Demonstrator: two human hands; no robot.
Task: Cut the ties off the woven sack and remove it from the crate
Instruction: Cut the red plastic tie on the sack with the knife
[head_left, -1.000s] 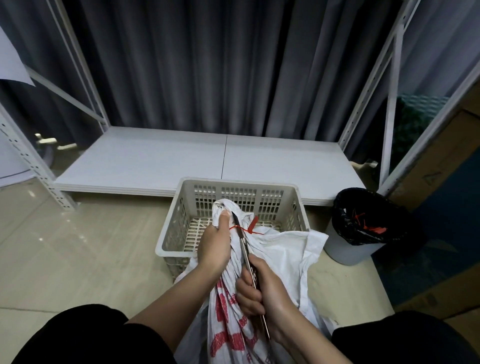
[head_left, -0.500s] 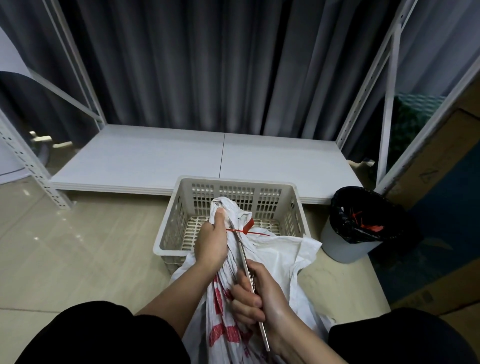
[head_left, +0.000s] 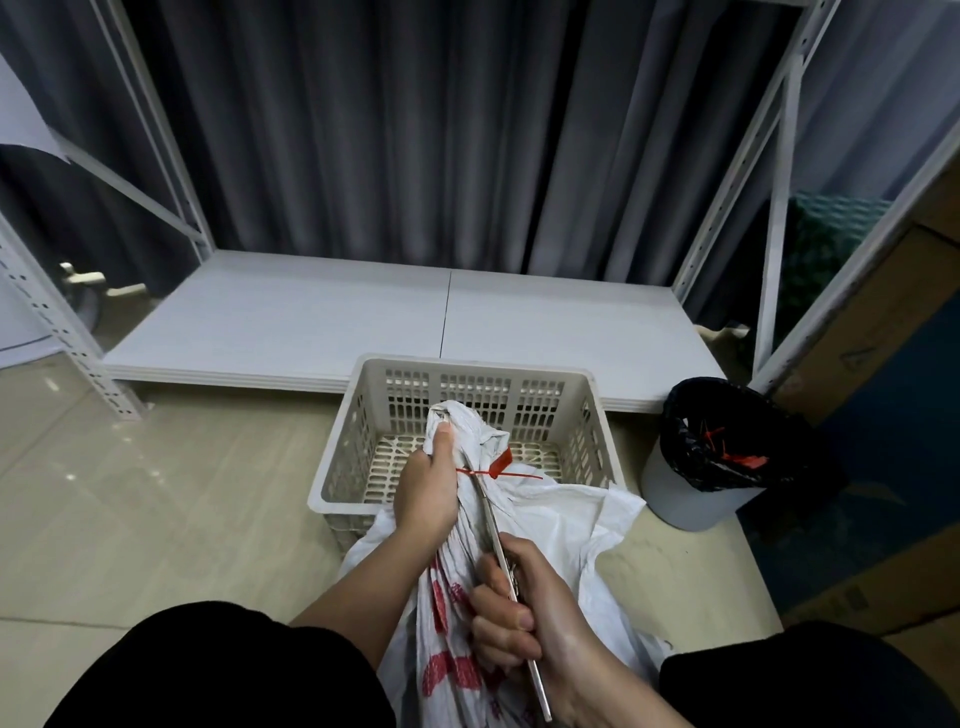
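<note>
Right hand (head_left: 524, 618): nearest the camera, fist closed round metal scissors (head_left: 498, 540), blade tips at the red tie (head_left: 493, 470). Left hand (head_left: 428, 493): clenched on the gathered neck of the woven sack (head_left: 561, 519), just below the tie. Sack: white, red print, draped over the near rim of the crate (head_left: 337, 467). Bin (head_left: 691, 499): black-lined, right of the crate. Shelf board (head_left: 291, 322): behind the crate.

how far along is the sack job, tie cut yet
Not yet. Red scraps that look like cut ties lie in the bin, so earlier ties seem done. In hand: the left hand grips the sack neck while the right hand brings scissors to the red tie, still looped on. Left: cut it, clear the crate.
</note>
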